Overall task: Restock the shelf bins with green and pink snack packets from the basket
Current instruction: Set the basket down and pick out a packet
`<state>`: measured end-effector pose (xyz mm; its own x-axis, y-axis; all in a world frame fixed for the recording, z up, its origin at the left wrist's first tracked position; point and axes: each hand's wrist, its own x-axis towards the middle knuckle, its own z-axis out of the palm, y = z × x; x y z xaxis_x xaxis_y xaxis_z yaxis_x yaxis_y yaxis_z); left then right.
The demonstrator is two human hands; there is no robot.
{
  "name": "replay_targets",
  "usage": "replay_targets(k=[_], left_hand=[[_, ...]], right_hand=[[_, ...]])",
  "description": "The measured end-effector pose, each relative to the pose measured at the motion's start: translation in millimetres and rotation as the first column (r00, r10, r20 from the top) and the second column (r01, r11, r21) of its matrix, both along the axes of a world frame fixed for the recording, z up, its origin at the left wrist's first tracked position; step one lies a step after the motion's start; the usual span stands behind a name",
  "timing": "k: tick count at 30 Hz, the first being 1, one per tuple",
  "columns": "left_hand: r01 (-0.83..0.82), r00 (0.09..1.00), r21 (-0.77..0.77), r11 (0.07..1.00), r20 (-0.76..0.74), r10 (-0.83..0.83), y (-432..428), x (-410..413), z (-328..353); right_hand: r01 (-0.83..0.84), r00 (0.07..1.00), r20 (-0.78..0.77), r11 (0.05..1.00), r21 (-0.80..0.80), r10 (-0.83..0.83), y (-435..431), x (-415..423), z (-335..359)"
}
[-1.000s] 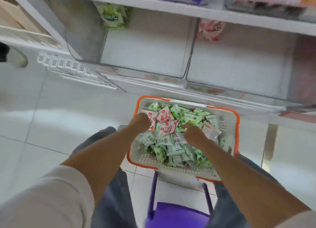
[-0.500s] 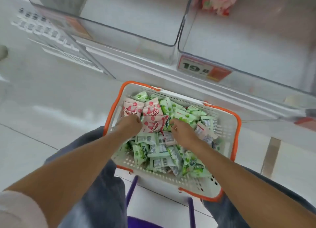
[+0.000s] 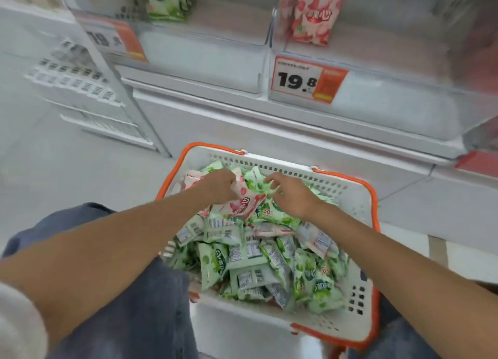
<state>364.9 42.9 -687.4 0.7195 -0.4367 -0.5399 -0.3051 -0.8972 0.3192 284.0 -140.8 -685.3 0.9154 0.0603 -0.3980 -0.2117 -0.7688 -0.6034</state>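
Basket [image 3: 269, 325] lower centre, packets heaped inside. Left hand [image 3: 219, 186] fingers clamped on pink packets [image 3: 242, 205]. Right hand [image 3: 292, 195] fingers curled over green packets [image 3: 256, 182], grip unclear. Shelf bins [image 3: 210, 62] across top.

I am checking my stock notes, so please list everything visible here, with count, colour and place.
White plastic basket with orange rim: one, white and orange, below the shelf.
Green snack packets: many, green, heaped in the basket.
Pink snack packets: a few, pink, at the basket's far end.
Clear plastic shelf bins: two, transparent, above the basket; shelved green packets in the left, shelved pink packets in the right.
Price tags: two, white and orange, on the bin fronts.
Left hand: one, grips pink snack packets.
Right hand: one, fingers curled round green snack packets.
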Motion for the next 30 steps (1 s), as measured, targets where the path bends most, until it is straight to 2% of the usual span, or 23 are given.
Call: replay_targets(k=[3, 5, 8, 10, 12, 14, 16, 18, 19, 20, 22, 24, 28, 30], left_hand=[[0.07, 0.993, -0.095, 0.993, 0.103, -0.06, 3.9, -3.6, 17.7], [0.086, 0.988, -0.157, 0.984, 0.141, -0.064, 4.9, -3.6, 29.6], [0.032, 0.994, -0.361, 0.932, 0.108, 0.008, 1.6, -6.9, 45.9], [-0.046, 0.997, -0.471, 0.881, 0.035, 0.07, 4.1, -4.9, 45.3], [-0.126, 0.992, -0.532, 0.837, -0.087, 0.093, 6.8, 4.9, 39.3], [-0.177, 0.98, -0.551, 0.816, -0.173, 0.096, 2.0, 16.8, 37.7], [-0.286, 0.956, -0.57, 0.771, -0.221, 0.192, -11.2, 29.4, 42.0], [-0.462, 0.887, -0.547, 0.698, -0.273, 0.372, -22.5, 39.8, 40.9], [-0.553, 0.833, -0.513, 0.657, -0.355, 0.425, -24.4, 43.5, 40.6], [-0.623, 0.777, -0.466, 0.628, -0.465, 0.425, -25.2, 44.3, 41.0], [-0.657, 0.698, -0.391, 0.645, -0.638, 0.325, -26.0, 41.0, 43.1], [-0.602, 0.725, -0.413, 0.683, -0.641, 0.252, -28.3, 28.7, 44.7], [-0.462, 0.872, -0.547, 0.698, -0.426, 0.242, -38.2, 18.7, 44.7], [-0.396, 0.913, -0.615, 0.681, -0.341, 0.224, -45.1, 13.6, 54.8]], right_hand=[[-0.03, 0.999, 0.016, 0.999, -0.03, 0.031, 1.4, -12.3, 13.3], [-0.027, 1.0, -0.002, 0.999, 0.039, 0.028, 3.8, -14.4, 21.9], [0.022, 1.0, 0.005, 0.986, 0.167, -0.023, 11.2, -10.0, 26.9], [0.011, 0.999, 0.04, 0.984, 0.179, -0.019, 15.4, -0.3, 22.6], [0.018, 0.999, 0.026, 0.963, 0.268, -0.026, 19.1, 11.3, 14.0], [0.107, 0.994, -0.01, 0.908, 0.405, -0.112, 20.1, 21.2, 5.0], [0.233, 0.969, -0.052, 0.822, 0.521, -0.242, 16.6, 24.7, 2.9], [0.299, 0.949, -0.098, 0.763, 0.573, -0.299, 8.5, 24.2, 4.2], [0.313, 0.945, -0.116, 0.745, 0.589, -0.306, 3.2, 23.9, 5.6], [0.331, 0.939, -0.134, 0.725, 0.604, -0.316, -1.9, 23.6, 8.3], [0.362, 0.925, -0.152, 0.68, 0.638, -0.35, -10.0, 23.2, 18.1], [0.381, 0.914, -0.156, 0.66, 0.647, -0.374, -14.4, 24.1, 25.8], [0.395, 0.906, -0.161, 0.646, 0.654, -0.391, -17.5, 27.7, 46.6], [0.409, 0.893, -0.154, 0.623, 0.667, -0.422, -18.2, 25.6, 56.2]])
